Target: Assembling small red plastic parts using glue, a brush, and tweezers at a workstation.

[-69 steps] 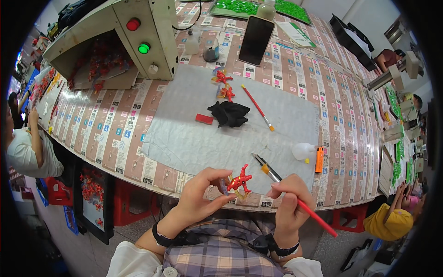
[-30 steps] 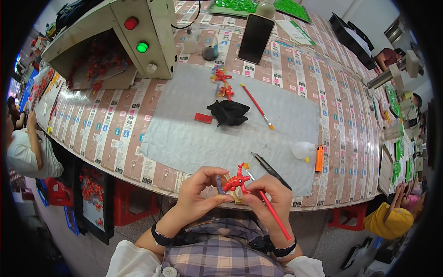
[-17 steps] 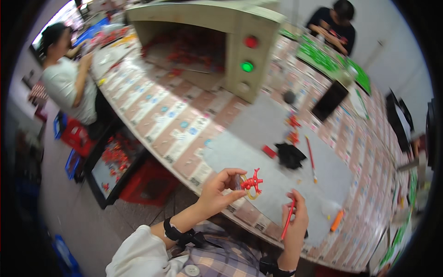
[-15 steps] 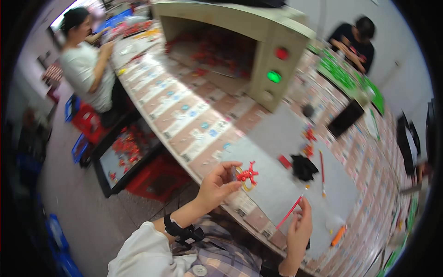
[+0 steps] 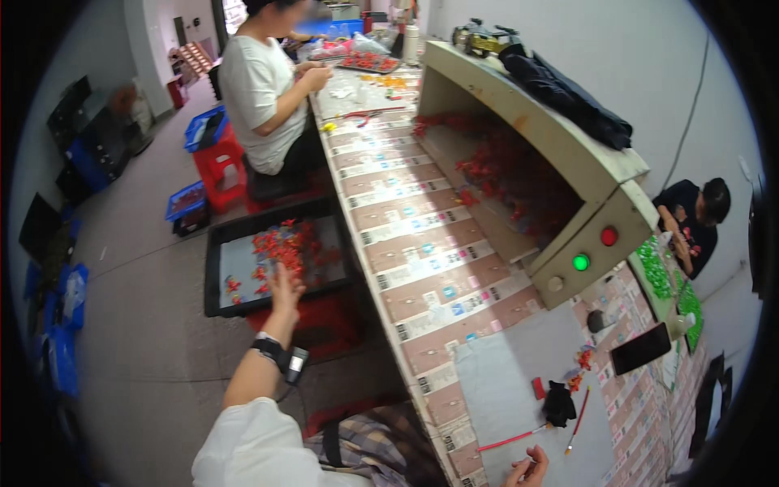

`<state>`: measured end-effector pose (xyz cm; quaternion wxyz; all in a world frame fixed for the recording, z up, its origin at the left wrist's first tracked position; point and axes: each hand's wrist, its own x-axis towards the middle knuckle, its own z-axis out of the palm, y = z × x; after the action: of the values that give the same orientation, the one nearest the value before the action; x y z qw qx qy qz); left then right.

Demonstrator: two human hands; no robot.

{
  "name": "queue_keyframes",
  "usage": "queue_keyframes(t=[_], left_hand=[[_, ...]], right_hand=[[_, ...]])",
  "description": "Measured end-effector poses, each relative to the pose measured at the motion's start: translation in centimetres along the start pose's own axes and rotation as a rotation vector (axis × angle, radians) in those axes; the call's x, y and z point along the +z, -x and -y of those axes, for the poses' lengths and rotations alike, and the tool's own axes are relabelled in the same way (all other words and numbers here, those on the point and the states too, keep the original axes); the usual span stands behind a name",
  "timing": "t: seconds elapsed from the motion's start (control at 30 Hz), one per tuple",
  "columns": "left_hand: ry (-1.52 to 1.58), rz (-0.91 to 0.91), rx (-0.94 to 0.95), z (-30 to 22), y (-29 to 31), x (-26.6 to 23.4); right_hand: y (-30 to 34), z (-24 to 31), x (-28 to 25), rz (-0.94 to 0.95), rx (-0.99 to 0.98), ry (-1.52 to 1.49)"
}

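My left hand (image 5: 284,290) reaches down into a black tray (image 5: 213,280) on the left, its fingers stretched over a heap of small red figures (image 5: 280,243). The fingertips partly merge with the heap, and I make out nothing held in them. At the lower edge, over the grey mat (image 5: 507,365) on the table, my right hand (image 5: 529,467) shows only in part. Its fingers are loosely bent and apart, with nothing visible in them. Just beyond them lies a thin brush with a pink-red handle (image 5: 511,439). A black crumpled cloth (image 5: 558,404) and a second red brush (image 5: 579,418) lie farther right.
A beige box-shaped machine (image 5: 596,243) with red pieces inside stands across the table. Near it are a dark phone (image 5: 641,349), a small red block (image 5: 539,388) and some red pieces (image 5: 579,372). A person in white (image 5: 264,97) sits far left, another in dark (image 5: 694,227) right.
My left hand has moved from over the table, where it held a red figure with a yellow ring, left into the tray. The view has swung left; my right hand sits lower in it.
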<state>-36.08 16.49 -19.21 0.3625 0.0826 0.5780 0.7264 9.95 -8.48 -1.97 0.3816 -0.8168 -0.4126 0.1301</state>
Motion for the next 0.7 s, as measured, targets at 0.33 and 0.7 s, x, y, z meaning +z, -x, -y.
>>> queue_keyframes(t=[0.33, 0.7], left_hand=[[-0.310, 0.600, 0.402, -6.4, 6.8, 16.0], [-0.577, 1.347, 0.743, 1.8, 15.8, 42.9]], right_hand=[[3.0, -1.5, 1.0, -0.071, -0.146, 0.161], [4.5, -0.5, 3.3, -0.065, -0.313, 0.289]])
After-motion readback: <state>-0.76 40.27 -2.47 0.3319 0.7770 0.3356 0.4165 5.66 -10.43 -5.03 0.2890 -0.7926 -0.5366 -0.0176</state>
